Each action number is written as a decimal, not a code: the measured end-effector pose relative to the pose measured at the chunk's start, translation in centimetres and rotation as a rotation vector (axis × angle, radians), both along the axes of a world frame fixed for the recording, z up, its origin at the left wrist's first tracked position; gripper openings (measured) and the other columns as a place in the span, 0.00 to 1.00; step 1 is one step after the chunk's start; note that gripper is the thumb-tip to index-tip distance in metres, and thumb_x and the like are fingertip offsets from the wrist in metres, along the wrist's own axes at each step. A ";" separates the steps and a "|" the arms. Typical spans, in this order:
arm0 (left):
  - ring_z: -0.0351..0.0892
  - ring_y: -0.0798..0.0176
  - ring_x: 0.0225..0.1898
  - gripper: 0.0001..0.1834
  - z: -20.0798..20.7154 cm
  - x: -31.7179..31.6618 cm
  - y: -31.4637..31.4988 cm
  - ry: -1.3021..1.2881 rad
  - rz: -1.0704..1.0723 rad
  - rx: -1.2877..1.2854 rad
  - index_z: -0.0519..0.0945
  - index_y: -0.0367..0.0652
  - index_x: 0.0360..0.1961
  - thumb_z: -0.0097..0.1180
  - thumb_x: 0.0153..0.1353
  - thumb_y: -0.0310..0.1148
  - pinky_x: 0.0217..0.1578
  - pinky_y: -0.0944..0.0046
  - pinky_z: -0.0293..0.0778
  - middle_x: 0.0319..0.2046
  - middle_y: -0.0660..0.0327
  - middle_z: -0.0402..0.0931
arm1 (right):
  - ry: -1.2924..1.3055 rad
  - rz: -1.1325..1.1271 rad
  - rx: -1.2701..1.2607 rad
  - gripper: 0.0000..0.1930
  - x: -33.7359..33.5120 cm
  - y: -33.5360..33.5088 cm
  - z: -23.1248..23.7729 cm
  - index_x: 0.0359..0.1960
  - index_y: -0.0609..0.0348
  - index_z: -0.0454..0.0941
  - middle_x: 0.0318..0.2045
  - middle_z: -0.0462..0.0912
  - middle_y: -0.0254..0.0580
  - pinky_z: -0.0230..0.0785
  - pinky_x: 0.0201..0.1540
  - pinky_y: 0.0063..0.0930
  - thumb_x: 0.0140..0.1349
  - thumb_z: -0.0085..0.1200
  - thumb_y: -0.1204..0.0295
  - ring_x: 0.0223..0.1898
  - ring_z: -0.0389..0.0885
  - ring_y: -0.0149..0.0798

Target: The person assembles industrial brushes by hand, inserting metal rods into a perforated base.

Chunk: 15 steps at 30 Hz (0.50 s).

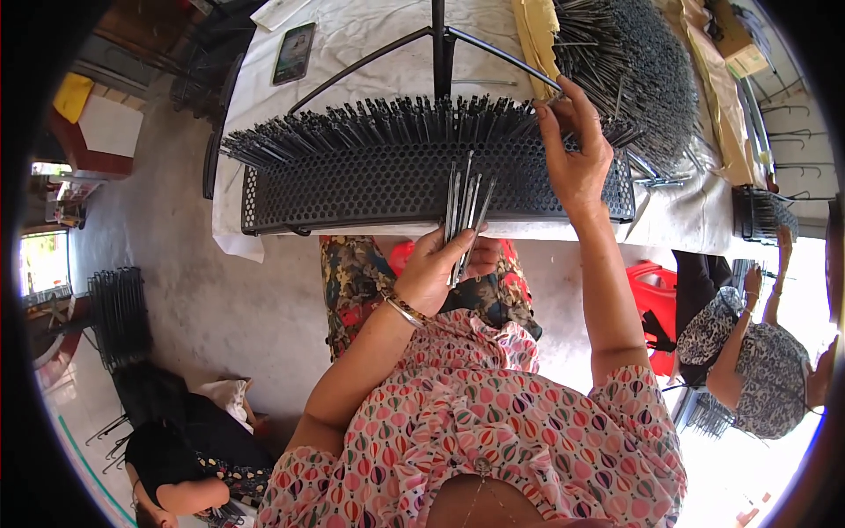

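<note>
Our left hand point(433, 268) closes round thin rods point(466, 207) before the black rack point(343, 194); our right hand point(579, 163) half-curls at its far right edge—whether pinching anything, we can't tell. Keep the bundle snug, fingertips light.

I can read no words or numbers here, not even on the phone point(294, 53) at eleven o'clock on the table point(365, 31).

A phone point(294, 54) lies on white cloth point(356, 33), and a red chair point(653, 286) stands near a co-worker point(767, 378).
</note>
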State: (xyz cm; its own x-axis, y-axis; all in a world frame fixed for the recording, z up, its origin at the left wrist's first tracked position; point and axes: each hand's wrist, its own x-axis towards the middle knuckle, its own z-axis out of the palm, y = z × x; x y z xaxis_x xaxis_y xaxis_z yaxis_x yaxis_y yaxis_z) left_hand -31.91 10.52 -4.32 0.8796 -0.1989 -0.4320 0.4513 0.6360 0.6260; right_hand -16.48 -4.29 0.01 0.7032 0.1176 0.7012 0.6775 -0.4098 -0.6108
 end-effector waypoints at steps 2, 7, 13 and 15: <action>0.79 0.62 0.40 0.14 -0.5 -0.2 0.0 0.035 0.016 0.001 0.72 0.37 0.46 0.46 0.67 0.36 0.40 0.64 0.78 0.39 0.56 0.78 | 0.008 -0.028 -0.032 0.19 0.0 0.0 0.1 0.51 0.58 0.73 0.30 0.82 0.41 0.72 0.32 0.19 0.56 0.58 0.79 0.27 0.80 0.27; 0.79 0.65 0.41 0.14 0.3 -0.5 0.4 0.058 -0.067 0.065 0.72 0.40 0.49 0.42 0.68 0.36 0.42 0.64 0.78 0.43 0.55 0.77 | 0.029 0.020 -0.081 0.18 -0.2 0.3 -0.1 0.48 0.57 0.76 0.30 0.81 0.42 0.72 0.31 0.25 0.54 0.59 0.79 0.28 0.80 0.33; 0.77 0.71 0.35 0.13 -0.1 -0.5 0.4 0.101 -0.123 0.064 0.72 0.45 0.49 0.44 0.68 0.38 0.35 0.69 0.76 0.40 0.61 0.78 | -0.208 0.039 -0.349 0.13 0.0 0.4 -0.2 0.40 0.59 0.79 0.32 0.78 0.42 0.71 0.36 0.33 0.50 0.61 0.76 0.32 0.78 0.45; 0.76 0.72 0.33 0.13 -0.3 -0.6 0.4 0.078 -0.105 0.067 0.73 0.46 0.47 0.45 0.67 0.39 0.32 0.71 0.75 0.38 0.62 0.78 | -0.231 0.018 -0.333 0.12 -0.8 0.6 0.3 0.39 0.60 0.79 0.32 0.78 0.43 0.71 0.35 0.33 0.51 0.61 0.75 0.31 0.79 0.44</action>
